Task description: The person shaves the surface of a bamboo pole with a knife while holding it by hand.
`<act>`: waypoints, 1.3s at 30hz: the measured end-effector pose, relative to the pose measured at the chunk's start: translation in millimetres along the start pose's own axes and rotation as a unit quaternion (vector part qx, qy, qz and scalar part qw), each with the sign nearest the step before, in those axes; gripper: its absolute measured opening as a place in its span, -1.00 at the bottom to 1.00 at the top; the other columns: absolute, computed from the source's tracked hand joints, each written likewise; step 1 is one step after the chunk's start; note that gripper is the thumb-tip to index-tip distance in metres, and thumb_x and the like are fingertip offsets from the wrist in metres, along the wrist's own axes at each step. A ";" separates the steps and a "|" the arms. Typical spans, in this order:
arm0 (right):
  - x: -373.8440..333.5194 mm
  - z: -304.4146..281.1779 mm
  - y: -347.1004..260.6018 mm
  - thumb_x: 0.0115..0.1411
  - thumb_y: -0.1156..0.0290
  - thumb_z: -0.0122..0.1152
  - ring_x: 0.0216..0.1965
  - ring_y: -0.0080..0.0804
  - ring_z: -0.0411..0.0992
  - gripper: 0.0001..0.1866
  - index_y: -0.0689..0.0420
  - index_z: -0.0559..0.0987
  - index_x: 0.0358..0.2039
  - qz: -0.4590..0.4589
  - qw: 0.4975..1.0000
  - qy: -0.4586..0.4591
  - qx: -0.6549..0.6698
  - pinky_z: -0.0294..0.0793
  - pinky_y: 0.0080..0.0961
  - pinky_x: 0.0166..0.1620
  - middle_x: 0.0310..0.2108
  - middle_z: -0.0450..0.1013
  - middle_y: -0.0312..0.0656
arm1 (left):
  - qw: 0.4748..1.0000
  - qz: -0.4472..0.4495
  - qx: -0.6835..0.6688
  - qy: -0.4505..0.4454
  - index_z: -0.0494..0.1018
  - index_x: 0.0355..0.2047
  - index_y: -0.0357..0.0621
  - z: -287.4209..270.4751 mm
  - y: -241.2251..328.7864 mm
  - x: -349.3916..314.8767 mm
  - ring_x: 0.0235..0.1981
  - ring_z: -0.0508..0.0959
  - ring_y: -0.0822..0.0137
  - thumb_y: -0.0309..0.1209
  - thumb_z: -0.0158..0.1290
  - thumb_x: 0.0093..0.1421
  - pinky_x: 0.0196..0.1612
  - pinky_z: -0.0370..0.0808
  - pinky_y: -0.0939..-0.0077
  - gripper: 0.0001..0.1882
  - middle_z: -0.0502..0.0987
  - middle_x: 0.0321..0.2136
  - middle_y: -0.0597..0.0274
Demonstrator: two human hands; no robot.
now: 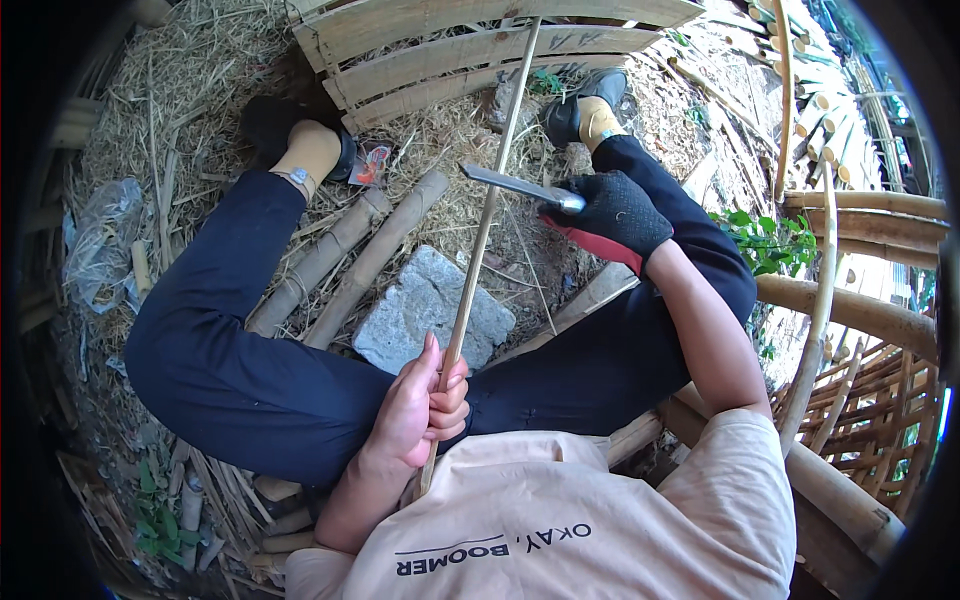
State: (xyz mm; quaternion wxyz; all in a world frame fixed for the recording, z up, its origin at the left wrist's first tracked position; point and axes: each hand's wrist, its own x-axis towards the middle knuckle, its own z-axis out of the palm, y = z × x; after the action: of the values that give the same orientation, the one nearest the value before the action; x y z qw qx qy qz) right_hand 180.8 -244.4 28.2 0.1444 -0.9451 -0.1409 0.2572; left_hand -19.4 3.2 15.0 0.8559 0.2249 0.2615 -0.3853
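Note:
My bare left hand (425,402) is wrapped round the lower part of a long, thin bamboo strip (468,300). The strip slants up and away from my shirt, and its far end lies over a slatted wooden crate (480,45). My right hand (612,218), in a black and red work glove, grips a knife (520,187) with a metal blade. Its blade points left and crosses the strip above the middle; whether the edge touches the strip I cannot tell. Between my bent legs, a rough grey stone block (420,310) sits on the ground under the strip.
Two bamboo poles (375,260) lie left of the stone. Straw (190,100) covers the ground, with a clear plastic bag (100,240) at the left. At the right are bamboo rails (860,310), a woven bamboo basket (870,410), green leaves (770,245) and stacked cut bamboo (830,130).

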 end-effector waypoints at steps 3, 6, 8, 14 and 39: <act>-12.7 17.5 -12.7 0.07 -0.09 0.31 -0.43 0.04 0.50 -0.58 0.04 0.66 -0.41 -0.143 0.990 -0.004 -0.011 0.47 -0.23 -0.31 -0.52 0.53 -0.01 | 1.000 -0.002 -0.003 -0.003 0.19 -0.48 0.01 0.3 1.4 -1.6 -0.81 -0.11 0.67 0.14 -0.37 0.43 -0.79 -0.13 0.69 -0.47 -0.06 -0.76 0.57; -15.2 25.9 -23.7 0.04 0.01 0.30 -0.41 0.06 0.51 -0.66 0.03 0.65 -0.39 -0.174 0.982 -0.048 -0.054 0.49 -0.16 -0.29 -0.52 0.52 0.00 | 1.000 -0.005 0.004 0.003 0.19 -0.47 0.00 1.1 3.0 -2.7 -0.81 -0.12 0.67 0.11 -0.38 0.44 -0.78 -0.12 0.70 -0.48 -0.06 -0.76 0.57; -14.2 29.0 -25.0 0.01 0.09 0.28 -0.40 0.06 0.51 -0.71 0.04 0.65 -0.39 -0.166 0.984 -0.039 -0.050 0.49 -0.14 -0.28 -0.52 0.52 0.01 | 1.000 0.001 0.017 0.011 0.19 -0.47 0.00 0.8 1.5 -1.9 -0.81 -0.11 0.67 0.08 -0.38 0.45 -0.79 -0.12 0.70 -0.50 -0.06 -0.76 0.56; -9.3 26.7 -25.1 -0.02 0.17 0.25 -0.37 0.04 0.55 -0.75 0.04 0.67 -0.40 -0.150 0.986 -0.050 -0.061 0.53 -0.14 -0.25 -0.50 0.55 0.02 | 0.998 0.008 0.054 0.044 0.19 -0.47 0.01 4.3 1.4 2.2 -0.81 -0.11 0.68 -0.02 -0.36 0.48 -0.80 -0.14 0.70 -0.56 -0.04 -0.76 0.56; 31.6 4.2 34.0 0.06 0.19 0.25 -0.36 0.00 0.53 -0.77 0.08 0.67 -0.48 -0.026 0.974 0.187 -0.124 0.51 -0.16 -0.27 -0.46 0.53 0.03 | 1.000 0.001 0.014 0.022 0.21 -0.47 -0.01 3.6 2.8 -2.1 -0.81 -0.09 0.68 -0.02 -0.35 0.48 -0.79 -0.12 0.70 -0.55 -0.03 -0.75 0.58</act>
State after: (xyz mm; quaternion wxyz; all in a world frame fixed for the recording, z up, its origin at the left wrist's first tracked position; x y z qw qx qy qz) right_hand 211.3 -264.0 -1.1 0.0567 -0.9830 -0.1662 0.0530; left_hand -17.4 3.9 19.5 0.8473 0.2458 0.2740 -0.3829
